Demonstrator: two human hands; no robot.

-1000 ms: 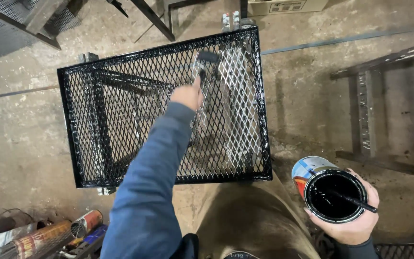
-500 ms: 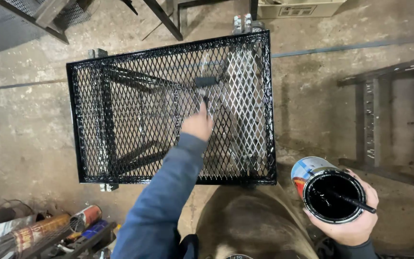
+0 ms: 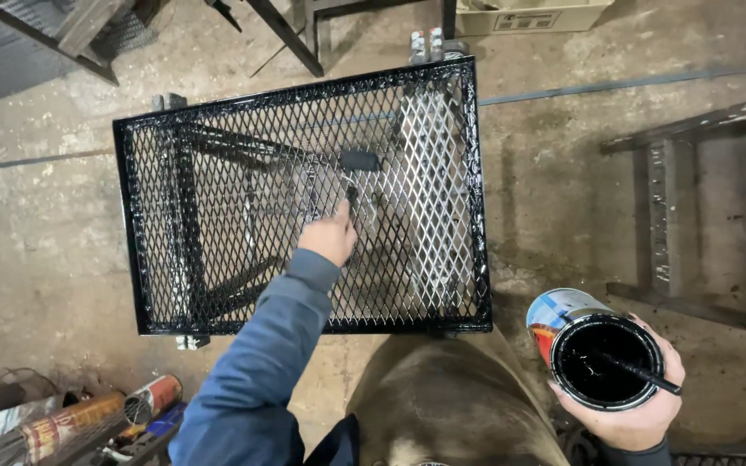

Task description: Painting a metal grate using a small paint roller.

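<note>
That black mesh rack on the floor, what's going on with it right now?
A person is painting it. The left hand holds a brush against the metal mesh rack, which looks wet and glossy black. The right hand holds an open can of black paint with a stick in it, beside the rack.

cardboard box (image 3: 533, 15) cropped (top edge), brush (image 3: 357, 173) handle hidden

Dim, even overhead light w/ soft shadows, sharp focus, slight wide-angle edge distortion

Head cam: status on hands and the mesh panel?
Left hand grips a paintbrush on the black expanded-metal mesh panel. Right hand holds an open can of black paint. Nothing obstructing.
</note>
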